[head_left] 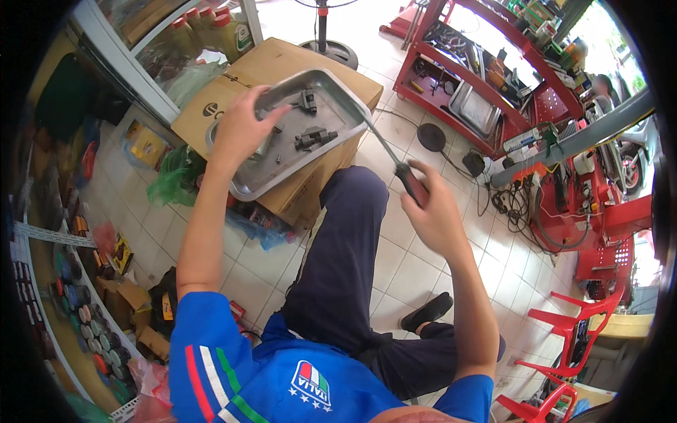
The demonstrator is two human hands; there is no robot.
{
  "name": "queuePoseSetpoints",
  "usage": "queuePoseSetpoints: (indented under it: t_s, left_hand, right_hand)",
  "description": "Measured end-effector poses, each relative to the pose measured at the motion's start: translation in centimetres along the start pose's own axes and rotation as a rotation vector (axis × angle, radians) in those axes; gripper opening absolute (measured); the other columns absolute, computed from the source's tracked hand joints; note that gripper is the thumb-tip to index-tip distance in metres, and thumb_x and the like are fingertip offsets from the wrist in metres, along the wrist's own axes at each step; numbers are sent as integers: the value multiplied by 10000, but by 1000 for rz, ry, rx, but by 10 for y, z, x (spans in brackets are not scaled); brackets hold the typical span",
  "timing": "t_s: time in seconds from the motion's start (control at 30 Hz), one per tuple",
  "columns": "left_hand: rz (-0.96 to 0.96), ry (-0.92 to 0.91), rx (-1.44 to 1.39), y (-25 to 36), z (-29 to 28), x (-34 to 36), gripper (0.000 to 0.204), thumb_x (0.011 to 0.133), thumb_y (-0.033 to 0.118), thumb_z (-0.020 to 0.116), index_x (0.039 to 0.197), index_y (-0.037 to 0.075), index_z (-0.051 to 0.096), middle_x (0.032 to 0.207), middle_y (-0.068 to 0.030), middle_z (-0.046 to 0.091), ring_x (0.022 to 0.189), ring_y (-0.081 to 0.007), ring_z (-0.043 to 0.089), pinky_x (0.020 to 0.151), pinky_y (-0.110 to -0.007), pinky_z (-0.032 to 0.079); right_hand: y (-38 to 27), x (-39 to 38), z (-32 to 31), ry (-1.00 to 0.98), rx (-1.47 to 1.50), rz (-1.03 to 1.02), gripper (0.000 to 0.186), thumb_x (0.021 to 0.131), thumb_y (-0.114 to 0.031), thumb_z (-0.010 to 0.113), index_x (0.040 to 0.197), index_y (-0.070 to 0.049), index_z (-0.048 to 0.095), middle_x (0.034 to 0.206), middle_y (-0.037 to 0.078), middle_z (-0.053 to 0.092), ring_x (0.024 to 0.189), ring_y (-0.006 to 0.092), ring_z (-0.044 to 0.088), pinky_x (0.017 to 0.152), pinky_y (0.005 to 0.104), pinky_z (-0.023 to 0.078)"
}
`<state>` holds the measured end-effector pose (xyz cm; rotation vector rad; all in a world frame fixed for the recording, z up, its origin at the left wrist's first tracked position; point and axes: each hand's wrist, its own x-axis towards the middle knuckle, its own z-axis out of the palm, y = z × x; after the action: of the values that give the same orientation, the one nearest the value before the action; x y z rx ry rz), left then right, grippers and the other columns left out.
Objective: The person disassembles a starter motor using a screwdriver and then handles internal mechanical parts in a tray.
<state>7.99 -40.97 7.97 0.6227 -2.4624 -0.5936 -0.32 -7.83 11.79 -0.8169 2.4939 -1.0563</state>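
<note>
My left hand (pixel 240 127) is curled, thumb out, over the left end of a metal tray (pixel 257 185), on a metallic piece it mostly hides; what exactly it grips I cannot make out. Two dark metal parts (pixel 310 139) and a small piece (pixel 278 158) lie in the tray, which rests on a cardboard box (pixel 296 208). My right hand (pixel 427 201) is closed around the red-and-black handle of a screwdriver (pixel 384 144), its long shaft pointing up-left to the tray's right corner.
A red tool cart (pixel 437 49) stands at upper right, with cables (pixel 511 204) and a grey post (pixel 536 155) nearby. Red plastic chairs (pixel 557 317) are at lower right, shelves of cans (pixel 84 317) at left, green bags (pixel 173 180) beside the box, a fan stand (pixel 328 49) behind it.
</note>
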Motion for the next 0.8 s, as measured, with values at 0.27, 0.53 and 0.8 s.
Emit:
queuePoseSetpoints:
  t_s: [0.27,0.53,0.8]
  left_hand:
    - [174,-407,343,-11,66,77,325,814,147,672,1125,59,652,1034,-192,695,976,-365,668,848,-474,526]
    - [140,-404,434,-18,71,85,320,799,35,623,1116,75,631,1010,-189,692,971,-373,672,822,-485,543]
    - [275,-674,200,29,35,47,464,765,302,779,1149,78,646,1088,-135,699,997,-320,669,866,-448,533]
  right_hand:
    - [1,118,61,70,-90,-116,403,817,-139,625,1181,28,577,964,285,658,929,392,651,856,463,498]
    - [-1,143,74,164,-171,-212,311,791,-171,691,1043,8,654,1025,187,649,979,345,636,871,435,497]
    - [8,144,84,300,-315,-343,365,807,-240,739,1093,-31,649,1064,161,661,1023,334,624,872,430,495]
